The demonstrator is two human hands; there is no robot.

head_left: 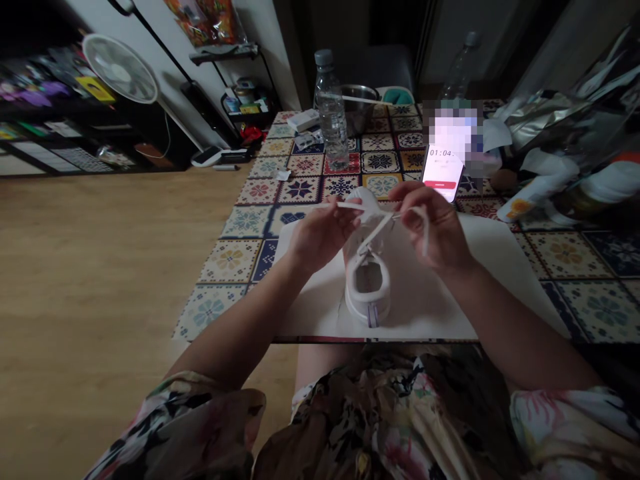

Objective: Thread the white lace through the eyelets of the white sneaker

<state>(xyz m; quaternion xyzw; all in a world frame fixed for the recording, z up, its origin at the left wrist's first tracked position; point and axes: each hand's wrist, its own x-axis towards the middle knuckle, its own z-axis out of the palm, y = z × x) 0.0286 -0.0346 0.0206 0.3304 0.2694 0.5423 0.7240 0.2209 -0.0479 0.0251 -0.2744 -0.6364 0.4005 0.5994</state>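
Note:
A small white sneaker (367, 293) stands on a white sheet (435, 307) on the patterned table, heel toward me. My left hand (320, 233) pinches one end of the white shoelace (373, 233) above the shoe's left side. My right hand (433, 223) grips the other lace end above the right side. The lace runs taut from the shoe's eyelets up to both hands and crosses between them.
A lit phone (443, 170) leans behind the shoe. A clear water bottle (331, 113) and a metal bowl (360, 103) stand farther back. Bags and packets (565, 153) crowd the table's right side. A fan (120, 67) and shelves line the left wall beyond the wooden floor.

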